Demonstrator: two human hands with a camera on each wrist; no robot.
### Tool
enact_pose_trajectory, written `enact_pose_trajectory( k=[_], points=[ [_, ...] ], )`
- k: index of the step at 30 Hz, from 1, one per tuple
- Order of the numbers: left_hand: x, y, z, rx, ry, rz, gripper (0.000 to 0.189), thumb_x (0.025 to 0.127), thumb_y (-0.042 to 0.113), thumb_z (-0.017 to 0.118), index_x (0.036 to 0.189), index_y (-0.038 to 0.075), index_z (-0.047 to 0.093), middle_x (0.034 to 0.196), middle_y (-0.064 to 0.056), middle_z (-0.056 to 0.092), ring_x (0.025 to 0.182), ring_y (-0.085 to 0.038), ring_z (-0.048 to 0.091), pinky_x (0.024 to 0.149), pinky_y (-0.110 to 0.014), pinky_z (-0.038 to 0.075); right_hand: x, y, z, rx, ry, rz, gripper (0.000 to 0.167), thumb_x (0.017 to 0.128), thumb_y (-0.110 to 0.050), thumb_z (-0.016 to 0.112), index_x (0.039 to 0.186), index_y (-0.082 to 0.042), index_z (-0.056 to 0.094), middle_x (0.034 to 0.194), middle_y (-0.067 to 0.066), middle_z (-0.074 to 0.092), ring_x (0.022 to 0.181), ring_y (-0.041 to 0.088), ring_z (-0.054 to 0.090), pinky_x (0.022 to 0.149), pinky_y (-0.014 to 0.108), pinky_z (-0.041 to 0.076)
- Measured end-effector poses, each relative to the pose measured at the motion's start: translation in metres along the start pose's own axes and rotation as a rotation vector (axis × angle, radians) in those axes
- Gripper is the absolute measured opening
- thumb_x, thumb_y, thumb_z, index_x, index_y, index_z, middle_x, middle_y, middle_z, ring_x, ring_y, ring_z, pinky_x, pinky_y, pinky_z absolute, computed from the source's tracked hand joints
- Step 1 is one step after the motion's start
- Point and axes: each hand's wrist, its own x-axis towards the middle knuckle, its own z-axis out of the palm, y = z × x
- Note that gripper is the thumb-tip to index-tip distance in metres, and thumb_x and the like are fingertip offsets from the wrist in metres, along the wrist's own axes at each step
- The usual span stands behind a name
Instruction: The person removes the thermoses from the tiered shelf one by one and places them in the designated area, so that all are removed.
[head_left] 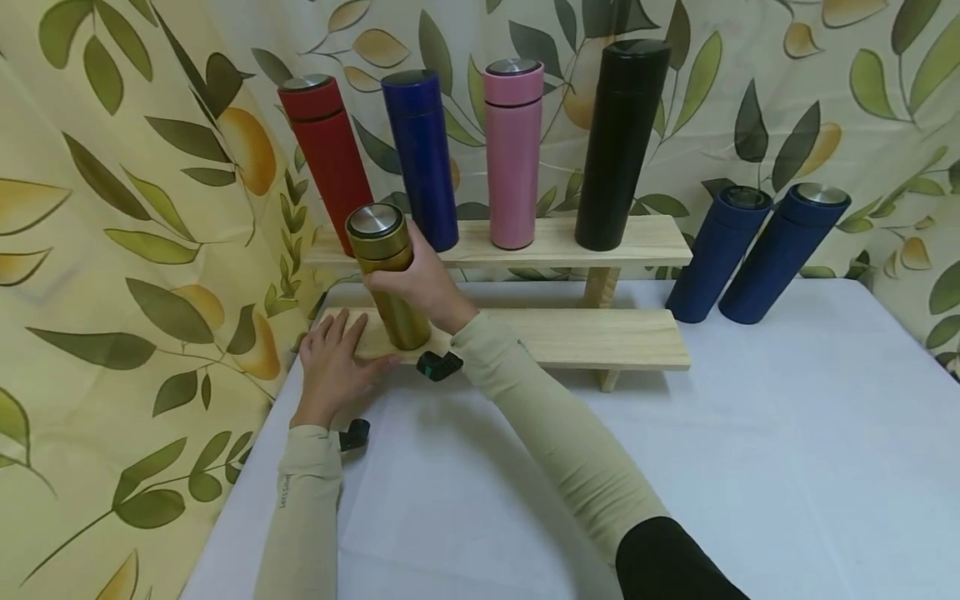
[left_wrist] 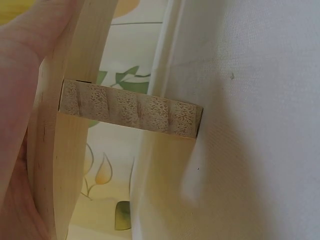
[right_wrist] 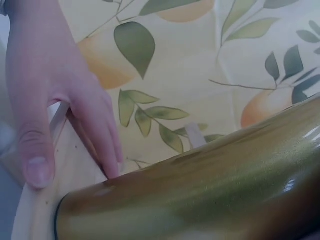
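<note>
My right hand (head_left: 423,279) wraps round the upper part of a gold thermos flask (head_left: 401,321). The flask leans slightly, its base at the left part of the lower wooden shelf. Over the left end of that two-tier wooden stand (head_left: 555,337) lies my left hand (head_left: 333,367), thumb along the front edge and fingers across the board. In the right wrist view the flask's base meets the board close beside the left thumb (right_wrist: 37,170). The left wrist view shows the board's underside and a supporting leg (left_wrist: 130,110).
On the upper shelf (head_left: 555,229) stand a red flask (head_left: 326,154), a blue flask (head_left: 422,158), a pink flask (head_left: 513,162) and a black flask (head_left: 621,146). Two dark blue flasks (head_left: 716,254) (head_left: 783,254) stand right of the stand on the white-covered table (head_left: 750,467). A leaf-patterned curtain (head_left: 172,317) hangs behind and left.
</note>
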Motion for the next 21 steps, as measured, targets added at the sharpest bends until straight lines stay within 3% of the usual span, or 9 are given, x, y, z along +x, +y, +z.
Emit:
enact_pose_trajectory(
  k=[7, 21],
  points=[
    [-0.002, 0.002, 0.0, 0.01, -0.01, -0.01, 0.104, 0.093, 0.074, 0.067, 0.164, 0.004, 0.04, 0.173, -0.026, 0.023, 0.157, -0.048, 0.014, 0.121, -0.07, 0.003, -0.014, -0.001, -0.004, -0.002, 0.064, -0.016, 0.081, 0.087, -0.009, 0.08, 0.157, -0.013, 0.039, 0.134, 0.009, 0.062, 0.116, 0.024, 0.06, 0.103, 0.043, 0.048],
    [-0.001, 0.003, 0.0, 0.015, -0.008, -0.011, 0.105, 0.092, 0.075, 0.066, 0.165, 0.005, 0.039, 0.173, -0.026, 0.022, 0.157, -0.049, 0.014, 0.121, -0.071, 0.003, -0.026, -0.011, -0.018, 0.025, 0.083, -0.127, 0.08, 0.084, -0.01, 0.079, 0.155, -0.01, 0.042, 0.134, 0.011, 0.062, 0.117, 0.026, 0.06, 0.102, 0.041, 0.049]
  ],
)
